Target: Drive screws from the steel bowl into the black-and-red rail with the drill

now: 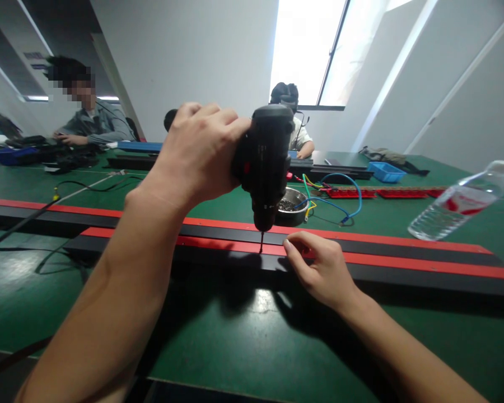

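My left hand (204, 148) is wrapped round a black power screwdriver (271, 157), which points straight down. Its thin bit (261, 242) reaches the red strip on the nearer long black bar (403, 265). Just right of the bit, my right hand (315, 263) rests at the bar with thumb and index finger curled toward each other; whether something small is between them cannot be made out. Behind the nearer bar lies a second black bar with red strips (382, 248). A metal bowl (293, 215) of small dark parts stands behind the screwdriver.
A tilted water bottle (460, 204) is at the right on the green table (243, 347). Coloured wires (359, 196), red parts (397, 193) and a blue tray (385, 172) lie farther back. Cables cross the left side. Persons sit across the table.
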Action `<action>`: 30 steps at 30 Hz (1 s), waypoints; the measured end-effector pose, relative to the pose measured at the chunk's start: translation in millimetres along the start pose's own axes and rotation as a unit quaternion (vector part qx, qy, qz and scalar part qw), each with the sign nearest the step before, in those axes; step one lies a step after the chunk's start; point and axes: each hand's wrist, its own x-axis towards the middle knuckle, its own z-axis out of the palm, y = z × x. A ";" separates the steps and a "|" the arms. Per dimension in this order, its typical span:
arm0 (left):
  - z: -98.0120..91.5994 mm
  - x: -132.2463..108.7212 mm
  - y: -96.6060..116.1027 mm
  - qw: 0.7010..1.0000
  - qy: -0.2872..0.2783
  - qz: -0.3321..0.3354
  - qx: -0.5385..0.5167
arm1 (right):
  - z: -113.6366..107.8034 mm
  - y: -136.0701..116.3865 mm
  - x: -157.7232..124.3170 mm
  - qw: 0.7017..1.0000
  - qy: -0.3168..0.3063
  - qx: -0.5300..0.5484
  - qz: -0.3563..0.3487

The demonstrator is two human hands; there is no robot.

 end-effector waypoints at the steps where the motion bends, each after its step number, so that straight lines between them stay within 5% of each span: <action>1: -1.4 -0.1 0.8 1.000 0.002 0.002 0.002 | 0.1 0.1 -0.1 1.000 0.000 -0.001 0.000; 30: -7.5 -1.9 7.9 1.000 0.024 0.009 0.008 | 1.3 -1.2 -0.4 1.000 0.002 -0.006 -0.007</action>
